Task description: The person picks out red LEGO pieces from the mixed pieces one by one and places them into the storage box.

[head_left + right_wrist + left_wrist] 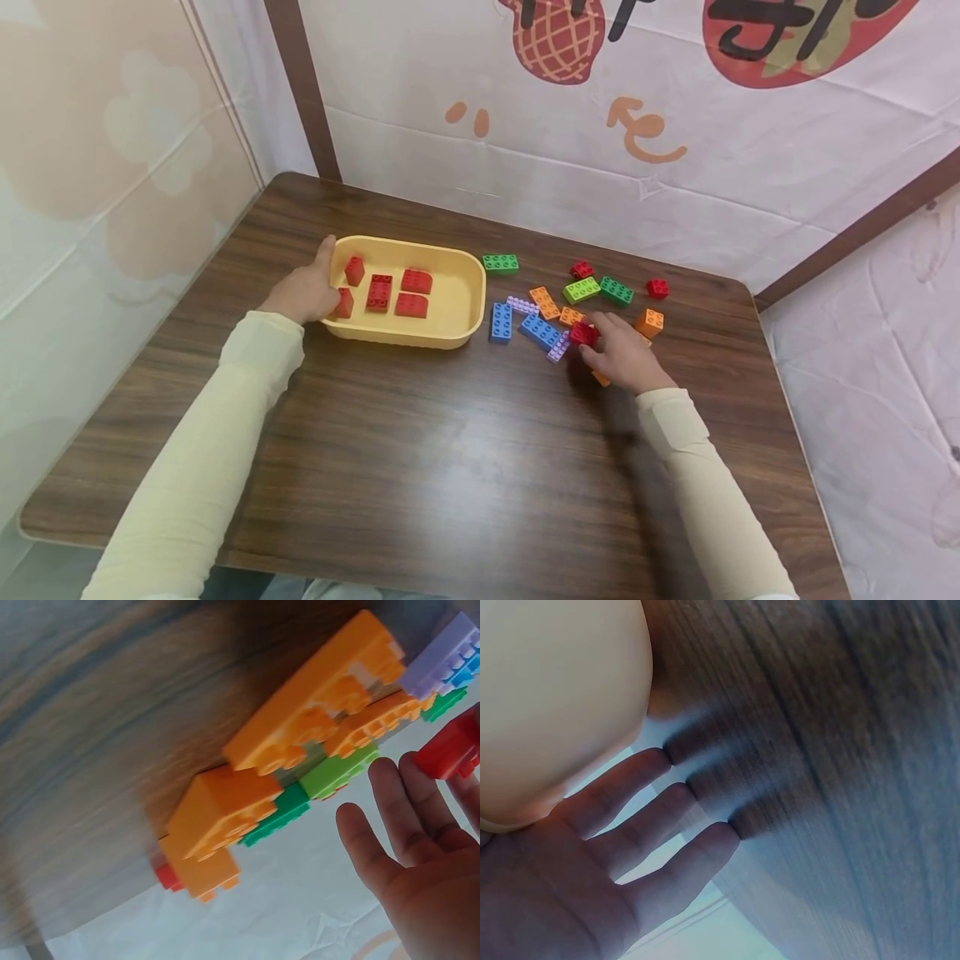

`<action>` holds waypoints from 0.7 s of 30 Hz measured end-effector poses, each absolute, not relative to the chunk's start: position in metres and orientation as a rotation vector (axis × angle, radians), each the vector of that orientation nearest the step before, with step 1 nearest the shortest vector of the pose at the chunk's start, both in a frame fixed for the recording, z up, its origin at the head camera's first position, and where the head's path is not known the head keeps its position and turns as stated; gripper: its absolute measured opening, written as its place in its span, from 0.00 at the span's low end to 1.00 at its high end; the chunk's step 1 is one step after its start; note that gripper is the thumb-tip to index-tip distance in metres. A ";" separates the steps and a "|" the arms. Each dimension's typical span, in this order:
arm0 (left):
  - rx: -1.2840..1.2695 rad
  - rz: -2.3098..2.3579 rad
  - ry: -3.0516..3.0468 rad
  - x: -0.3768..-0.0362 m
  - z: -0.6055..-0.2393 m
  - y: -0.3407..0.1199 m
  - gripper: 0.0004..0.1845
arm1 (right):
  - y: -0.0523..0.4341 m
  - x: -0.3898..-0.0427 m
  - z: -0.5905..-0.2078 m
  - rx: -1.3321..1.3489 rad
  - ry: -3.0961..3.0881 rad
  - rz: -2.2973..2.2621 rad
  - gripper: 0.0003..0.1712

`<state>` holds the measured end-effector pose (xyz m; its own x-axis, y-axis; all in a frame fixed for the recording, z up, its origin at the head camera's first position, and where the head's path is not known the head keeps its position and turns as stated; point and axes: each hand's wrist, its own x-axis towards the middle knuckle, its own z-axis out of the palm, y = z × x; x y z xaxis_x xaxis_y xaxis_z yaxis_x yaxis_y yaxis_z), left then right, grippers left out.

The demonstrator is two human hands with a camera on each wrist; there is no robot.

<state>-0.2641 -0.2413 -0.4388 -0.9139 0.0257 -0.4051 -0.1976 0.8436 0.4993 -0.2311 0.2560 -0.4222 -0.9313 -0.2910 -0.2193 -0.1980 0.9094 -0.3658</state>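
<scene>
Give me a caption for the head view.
Left hand steadies yellow tray; right hand pinches red brick.

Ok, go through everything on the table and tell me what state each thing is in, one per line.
yellow tray: upright on the table, holding five red bricks.
red bricks in the tray: loose, not stacked.
left hand: resting against the tray's left end.
right hand: pinching a red brick.
red brick: gripped by the right hand's fingers.
loose bricks: scattered on the table, mixed colours.
</scene>
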 end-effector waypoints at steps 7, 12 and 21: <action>-0.130 0.764 2.616 -0.264 -0.437 -0.241 0.53 | 0.232 -0.237 -0.420 -0.458 2.804 -0.494 0.32; -0.141 0.763 2.620 -0.263 -0.437 -0.240 0.53 | 0.211 -0.243 -0.417 -0.503 2.798 -0.477 0.32; -0.145 0.782 2.585 -0.264 -0.437 -0.241 0.53 | 0.179 -0.250 -0.411 -0.640 2.845 -0.489 0.31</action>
